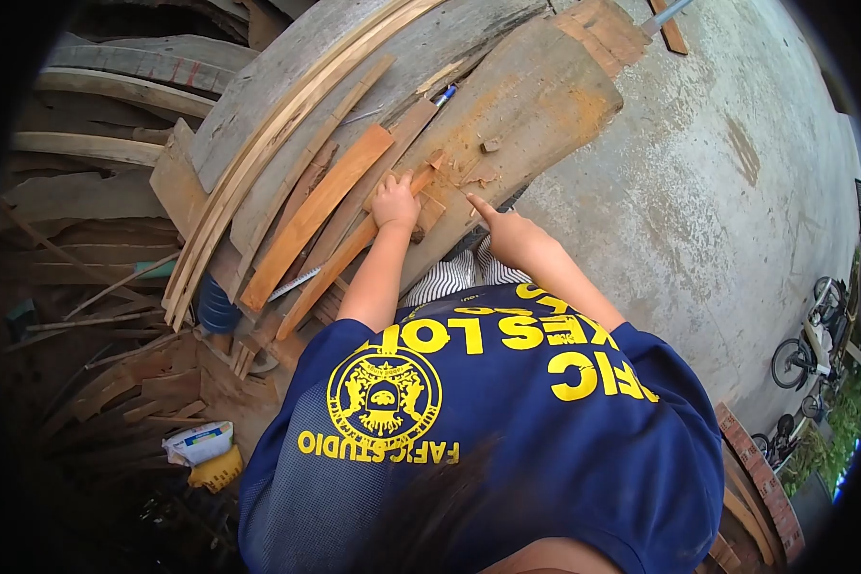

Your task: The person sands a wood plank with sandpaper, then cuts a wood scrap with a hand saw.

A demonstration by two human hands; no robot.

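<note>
My left hand (pixel 395 201) is closed around a narrow wooden strip (pixel 340 260) lying slanted on the workbench. A small wooden block (pixel 430 212) sits just under the strip, close to my fingers. My right hand (pixel 512 234) is beside the bench edge with its index finger stretched toward the wood shavings (pixel 478 180); nothing shows in it, and its other fingers are partly hidden. A wider wooden board (pixel 320 212) lies left of my left hand. Beyond my hands, a small wood chip (pixel 491 145) rests on the thick plank bench (pixel 536 100).
Long curved-looking wooden strips (pixel 258 143) lie along the left. A blue pen or marker (pixel 445 95) is on the bench. Stacked timber (pixel 96 201) fills the far left, with a white and yellow bag (pixel 201 450) below. Motorbikes (pixel 804 354) stand far right on the concrete floor (pixel 679 191).
</note>
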